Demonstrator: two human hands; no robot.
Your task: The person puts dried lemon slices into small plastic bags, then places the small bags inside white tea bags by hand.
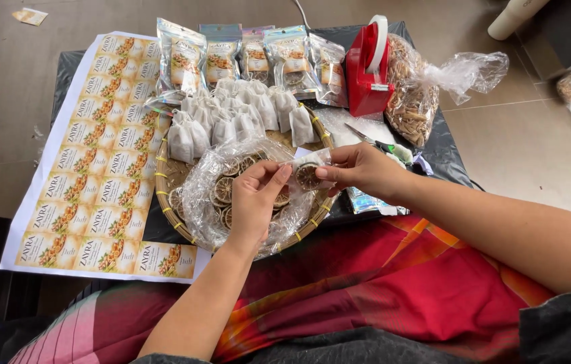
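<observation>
My left hand [257, 197] and my right hand [361, 167] meet over a round woven tray [164, 182]. Together they hold a small clear pouch [302, 164] with a dried citrus slice [307, 176] going in at its mouth; the right thumb and fingers pinch the slice and pouch edge, the left fingers hold the other side. Under the hands lies an open clear plastic bag [208, 176] of several more dried citrus slices [221, 191]. A heap of small white filter bags [231, 116] fills the far half of the tray.
A large sheet of printed labels [100, 152] lies left of the tray. Filled shiny pouches [221, 57] stand in a row behind. A red tape dispenser [368, 67], a knotted bag of brown pieces [412, 101] and scissors [374, 141] sit to the right.
</observation>
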